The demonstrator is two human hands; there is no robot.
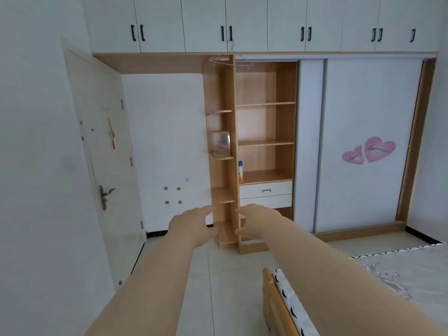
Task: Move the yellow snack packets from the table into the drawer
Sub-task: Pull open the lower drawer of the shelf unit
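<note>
Both my arms stretch forward toward a wooden wardrobe. My left hand is empty with fingers spread, in front of the narrow corner shelves. My right hand is also empty, fingers curled apart, just below the white drawers. The upper drawer with a metal handle is closed; a second white drawer sits under it, partly behind my right hand. No yellow snack packets and no table are in view.
A white door stands at the left. A spray bottle stands on the shelf above the drawers. White sliding doors with pink heart stickers are to the right. A bed with a wooden frame fills the lower right.
</note>
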